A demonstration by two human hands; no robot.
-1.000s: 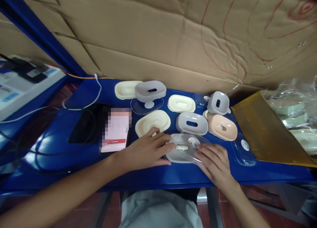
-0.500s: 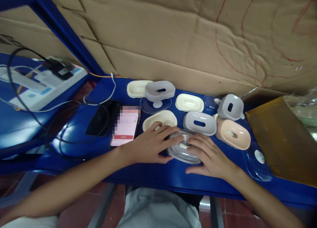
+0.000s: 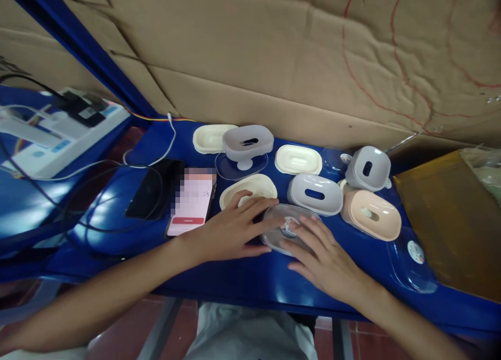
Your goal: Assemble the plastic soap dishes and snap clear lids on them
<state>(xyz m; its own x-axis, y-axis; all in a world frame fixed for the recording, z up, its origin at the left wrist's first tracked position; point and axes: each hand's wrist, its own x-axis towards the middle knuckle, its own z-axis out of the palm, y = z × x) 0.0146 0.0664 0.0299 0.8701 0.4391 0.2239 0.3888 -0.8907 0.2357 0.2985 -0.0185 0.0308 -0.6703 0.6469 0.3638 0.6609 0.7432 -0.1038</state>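
A clear oval plastic lid (image 3: pixel 272 239) with a round white sticker lies near the front of the blue bench, between my hands. My left hand (image 3: pixel 230 229) reaches over its left side, fingers stretched out, the index fingertip near the sticker. My right hand (image 3: pixel 326 258) rests its spread fingers on the right side of the lid. What lies beneath the lid is hard to make out. Just behind the left fingers sits a cream oval tray (image 3: pixel 256 185), partly covered by that hand. A grey oval dish with a slot (image 3: pixel 326 188) stands behind the lid.
Along the back are a translucent grey slotted dish (image 3: pixel 262 135), a cream piece (image 3: pixel 299 159) and another grey dish (image 3: pixel 373 162). A peach dish (image 3: pixel 379 222) and clear lid (image 3: pixel 407 276) lie right, by a taped box (image 3: pixel 450 219). Left are a phone (image 3: pixel 191 198), cables and power strip (image 3: pixel 70 135).
The view has shifted slightly. My right hand's fingers have slid a little left over the lid, and the sticker shows more fully. My left hand stays nearly in place.
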